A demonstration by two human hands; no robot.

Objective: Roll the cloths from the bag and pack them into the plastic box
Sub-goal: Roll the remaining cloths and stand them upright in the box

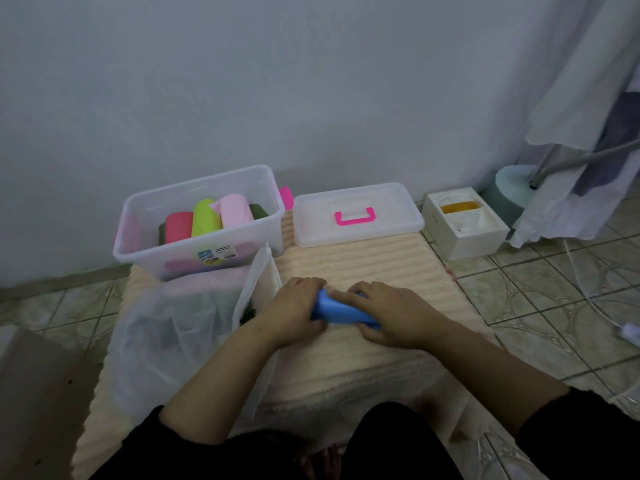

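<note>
- A blue cloth (337, 311), rolled into a short tube, lies on the cream ribbed mat (374, 268) near the mat's middle, a little toward its left edge.
- The left hand (294, 310) grips the roll's left end, fingers curled over the top and thumb below.
- The right hand (384, 315) covers the roll's right end, fingers curled over it and thumb tucked beneath the near side; both hands close on the same roll.
- A translucent white bag (180, 327) sits along the mat's left edge, just beside the left wrist, its mouth gaping toward the hands; dark cloth shows dimly inside.
- The clear plastic box (145, 216) stands at the mat's far left corner, touching the top of the bag.
- Inside it lie rolled cloths side by side: a red roll (178, 227), a lime roll (205, 218), a pale pink roll (234, 211) and a dark green roll (259, 211) at the right wall.
- The box's lid (356, 216), clear with a pink handle, lies flat at the mat's far right corner, just right of the box.
- A white carton (465, 226) with something yellow in it rests on the tiled floor (540, 306), beyond the mat's right edge.
- A grey wall (277, 81) stands behind everything.
</note>
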